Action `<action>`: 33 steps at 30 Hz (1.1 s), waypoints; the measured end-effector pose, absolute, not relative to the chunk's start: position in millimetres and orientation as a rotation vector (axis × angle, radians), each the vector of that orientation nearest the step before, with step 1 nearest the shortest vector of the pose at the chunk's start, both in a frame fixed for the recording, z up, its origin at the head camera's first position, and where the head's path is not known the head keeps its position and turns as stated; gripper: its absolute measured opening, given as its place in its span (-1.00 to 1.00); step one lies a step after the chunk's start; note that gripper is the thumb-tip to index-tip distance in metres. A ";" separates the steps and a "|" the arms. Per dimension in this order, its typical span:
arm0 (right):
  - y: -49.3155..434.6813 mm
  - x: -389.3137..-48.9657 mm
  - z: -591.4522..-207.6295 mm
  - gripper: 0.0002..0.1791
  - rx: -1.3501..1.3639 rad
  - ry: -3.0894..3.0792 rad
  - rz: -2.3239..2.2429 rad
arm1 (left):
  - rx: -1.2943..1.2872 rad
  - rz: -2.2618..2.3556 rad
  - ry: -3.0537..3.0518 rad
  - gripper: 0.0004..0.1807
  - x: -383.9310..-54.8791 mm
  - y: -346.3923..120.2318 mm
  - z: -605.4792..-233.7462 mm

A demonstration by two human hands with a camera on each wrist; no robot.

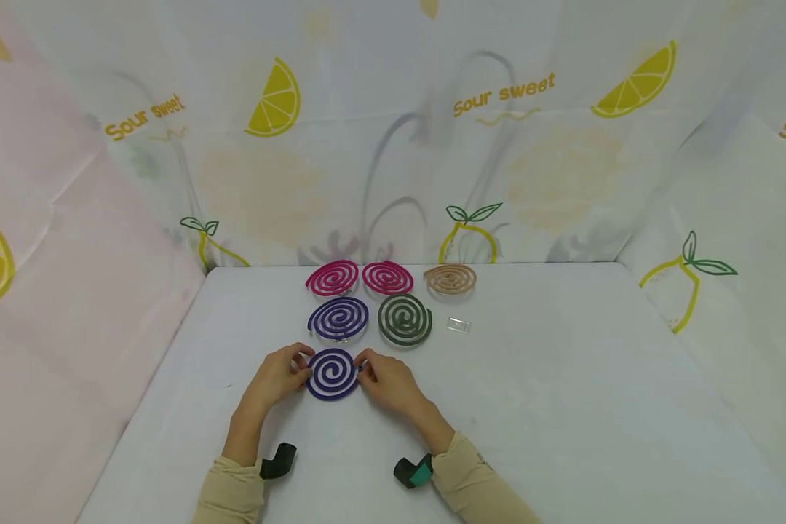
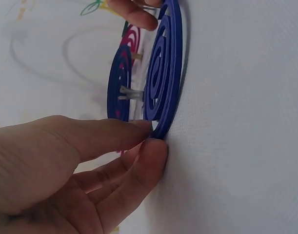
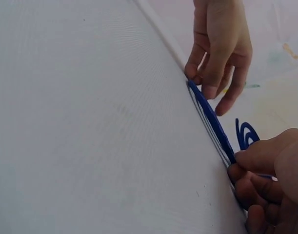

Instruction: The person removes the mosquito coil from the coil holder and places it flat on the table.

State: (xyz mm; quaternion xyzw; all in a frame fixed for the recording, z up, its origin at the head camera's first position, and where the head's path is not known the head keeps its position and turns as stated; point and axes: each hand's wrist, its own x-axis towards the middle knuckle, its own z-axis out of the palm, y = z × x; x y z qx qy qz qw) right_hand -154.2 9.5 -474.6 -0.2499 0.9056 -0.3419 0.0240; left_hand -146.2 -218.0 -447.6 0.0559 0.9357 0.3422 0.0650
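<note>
At the near middle of the white table (image 1: 563, 407), a purple mosquito coil (image 1: 332, 371) is pinched at its rim by both hands, the left hand (image 1: 282, 373) at nine o'clock, the right hand (image 1: 389, 382) at three. Just beyond, toward twelve, is a second purple coil (image 1: 340, 318), with a green coil (image 1: 404, 321) toward one-thirty and a clear rectangular piece (image 1: 459, 324) toward two. Farther, a left pink coil (image 1: 332, 278) lies toward twelve, a right pink coil (image 1: 388, 278) toward one and a tan coil (image 1: 450, 279) toward two, before lemon-printed cloth (image 1: 271, 98).

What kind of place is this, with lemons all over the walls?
It's probably a little work booth set up around a table, maybe for filming. Sheets printed with lemons stand on three sides of the white table, and spiral coils are set out on top.
</note>
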 end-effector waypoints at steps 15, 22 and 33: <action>12.5 -154.6 -473.0 -0.80 -0.784 2.752 -1.176 | -0.011 1.026 2.864 -0.71 -145.4 -227.6 -440.5; 16.7 -156.5 -472.0 -0.79 -0.808 2.713 -1.236 | -0.040 1.083 3.005 -0.72 -147.4 -224.8 -438.0; 25.4 -158.6 -460.0 -0.78 -0.823 2.586 -1.327 | 0.011 1.279 3.120 -0.78 -152.9 -207.4 -434.5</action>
